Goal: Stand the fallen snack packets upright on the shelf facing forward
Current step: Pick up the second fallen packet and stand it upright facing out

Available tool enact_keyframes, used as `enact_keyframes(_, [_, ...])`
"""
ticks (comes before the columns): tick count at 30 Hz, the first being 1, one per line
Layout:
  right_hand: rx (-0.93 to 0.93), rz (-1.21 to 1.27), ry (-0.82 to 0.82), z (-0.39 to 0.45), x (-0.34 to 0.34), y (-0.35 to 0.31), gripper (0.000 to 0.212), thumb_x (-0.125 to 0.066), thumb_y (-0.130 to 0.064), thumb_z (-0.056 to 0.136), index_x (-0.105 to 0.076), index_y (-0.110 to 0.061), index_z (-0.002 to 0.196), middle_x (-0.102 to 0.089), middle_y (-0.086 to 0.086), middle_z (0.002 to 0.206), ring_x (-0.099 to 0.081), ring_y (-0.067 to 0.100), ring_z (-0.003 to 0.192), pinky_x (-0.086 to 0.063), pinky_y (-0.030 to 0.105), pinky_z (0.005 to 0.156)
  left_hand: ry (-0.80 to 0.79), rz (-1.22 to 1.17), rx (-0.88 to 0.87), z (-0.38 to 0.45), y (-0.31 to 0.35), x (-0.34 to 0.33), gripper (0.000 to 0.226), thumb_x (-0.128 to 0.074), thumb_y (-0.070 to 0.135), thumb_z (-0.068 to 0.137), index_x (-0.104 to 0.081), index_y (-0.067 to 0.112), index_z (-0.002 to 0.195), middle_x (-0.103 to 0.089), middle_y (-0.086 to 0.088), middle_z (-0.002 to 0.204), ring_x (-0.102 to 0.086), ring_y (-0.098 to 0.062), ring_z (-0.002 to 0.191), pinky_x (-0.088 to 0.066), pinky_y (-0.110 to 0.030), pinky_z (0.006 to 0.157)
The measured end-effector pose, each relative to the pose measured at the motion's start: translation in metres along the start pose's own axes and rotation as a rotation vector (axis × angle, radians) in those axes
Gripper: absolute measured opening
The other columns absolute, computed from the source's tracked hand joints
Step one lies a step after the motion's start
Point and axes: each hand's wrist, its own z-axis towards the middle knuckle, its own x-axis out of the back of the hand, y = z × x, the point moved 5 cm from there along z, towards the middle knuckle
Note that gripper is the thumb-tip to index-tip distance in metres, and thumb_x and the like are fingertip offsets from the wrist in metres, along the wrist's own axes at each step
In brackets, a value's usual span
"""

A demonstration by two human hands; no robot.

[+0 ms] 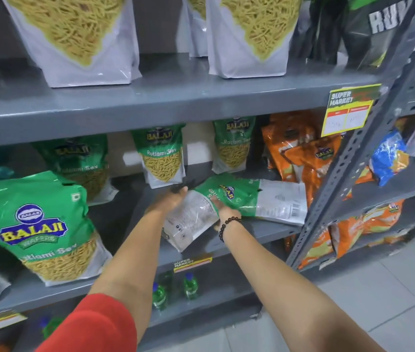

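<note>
Both hands reach into the middle shelf (272, 228) of a grey metal rack. The fallen Ratlami Sev packet (196, 212) lies tilted with its white printed back up and its lower corner sticking out past the shelf's front edge. The left hand (169, 200) presses against its upper left side with fingers (182, 192) curled over the top edge; the right hand (225, 212), a black bead bracelet (228, 226) on the wrist, holds its right edge, so both hands are grasping this one packet. A second fallen packet (257, 199) lies flat just behind and to the right, touching the first and reaching nearly to the slanted perforated upright (353, 153).

Open shelf floor shows to the left of the hands, between them and the large Balaji packet (41, 224) standing at the front left. Behind, three smaller green packets (162, 158) stand upright facing forward, with gaps between them. Orange packets (300, 153) crowd the right end. The shelf above (150, 100) hangs low over the standing packets and carries big white sev pouches (79, 39). Below, green bottles (191, 285) stand on the lower shelf.
</note>
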Motion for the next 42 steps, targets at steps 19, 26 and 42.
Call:
enact_keyframes(19, [0.508,-0.186,-0.148,-0.077,-0.032,-0.054,0.061,-0.073,-0.012,0.078,-0.044,-0.003,0.130,-0.053,0.018,0.133,-0.052,0.030,0.122,-0.044,0.038,0.103,0.652,-0.810,0.311,-0.046,-0.045,0.035,0.062,-0.026,0.048,0.098,-0.049,0.002,0.132,-0.049,-0.023,0.140,-0.044,-0.038,0.129,-0.034,-0.042,0.109])
enact_keyframes(26, [0.554,-0.410,-0.079,-0.092,-0.029,-0.031,0.021,-0.052,-0.012,0.086,-0.064,-0.008,0.102,-0.069,0.018,0.107,-0.063,0.030,0.093,-0.050,0.031,0.081,0.499,-0.979,0.265,-0.034,-0.045,0.035,0.071,-0.022,0.058,0.094,-0.049,0.006,0.133,-0.051,-0.018,0.139,-0.048,-0.035,0.127,-0.036,-0.044,0.109])
enact_keyframes(42, [0.689,-0.765,-0.438,-0.090,-0.048,-0.026,0.100,-0.083,-0.032,0.062,-0.025,-0.011,0.142,-0.047,0.011,0.140,-0.044,0.028,0.131,-0.038,0.030,0.103,0.660,-0.819,0.416,-0.051,-0.080,0.028,0.082,-0.018,0.068,0.087,-0.066,0.004,0.105,-0.069,-0.023,0.108,-0.064,-0.038,0.100,-0.050,-0.047,0.093])
